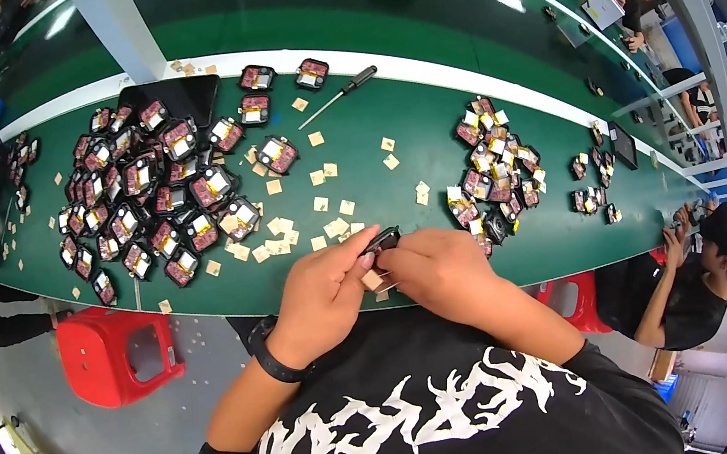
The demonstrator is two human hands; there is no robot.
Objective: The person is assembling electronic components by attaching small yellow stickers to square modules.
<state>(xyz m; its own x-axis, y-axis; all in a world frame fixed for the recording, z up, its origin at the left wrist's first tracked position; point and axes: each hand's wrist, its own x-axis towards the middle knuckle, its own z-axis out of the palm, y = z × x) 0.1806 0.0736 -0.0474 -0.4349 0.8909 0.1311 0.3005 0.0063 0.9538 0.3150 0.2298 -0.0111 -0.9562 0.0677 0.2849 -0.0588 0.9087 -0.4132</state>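
Observation:
Close to the table's near edge, my left hand (324, 290) grips a small black electronics housing (383, 240) between thumb and fingers. My right hand (440, 270) closes on the same housing from the other side, its fingertips partly hidden. A tan square paper piece (373, 279) shows just below the housing, between the hands; which fingers hold it I cannot make out. Similar tan squares (320, 204) lie scattered ahead of my hands. A large heap of black housings with red circuit boards (138, 175) is to the left, and a smaller pile (499, 161) to the right.
A screwdriver (353, 83) lies near the far rail of the green table (405, 128), beside a few separate housings (257, 77). A black tray (200, 92) sits behind the left heap. Red stools (89, 358) stand below. A co-worker (700, 273) sits at the right.

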